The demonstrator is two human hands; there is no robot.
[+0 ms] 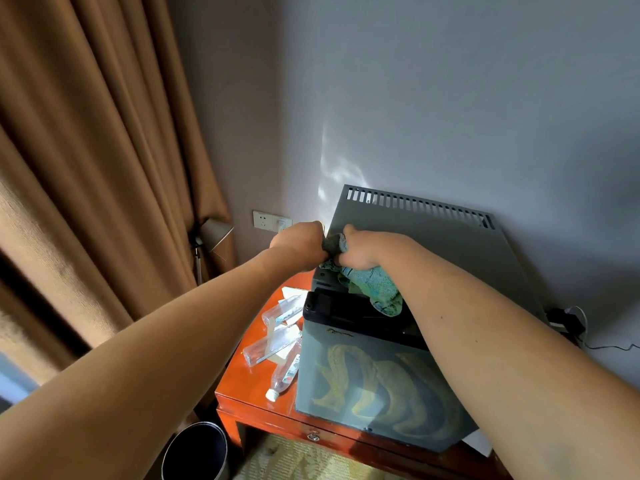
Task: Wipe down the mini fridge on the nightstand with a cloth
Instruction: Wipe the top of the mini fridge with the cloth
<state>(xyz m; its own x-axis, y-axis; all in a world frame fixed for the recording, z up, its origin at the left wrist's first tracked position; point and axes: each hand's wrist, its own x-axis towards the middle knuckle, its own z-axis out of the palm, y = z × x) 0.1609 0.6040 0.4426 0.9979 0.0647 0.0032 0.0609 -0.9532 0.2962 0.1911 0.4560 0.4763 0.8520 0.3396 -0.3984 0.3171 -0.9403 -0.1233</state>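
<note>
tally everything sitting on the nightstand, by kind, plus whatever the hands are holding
Mini fridge: 1
Plastic bottles, lying down: 3
Paper under and behind the bottles: at least 1 piece, count unclear
Cloth, gripped by left hand and right hand over the fridge top: 1
Total: 6 things, paper counted as 1

grey mini fridge (408, 258) on red nightstand (249, 386), teal cloth (372, 282) bunched on top
</note>
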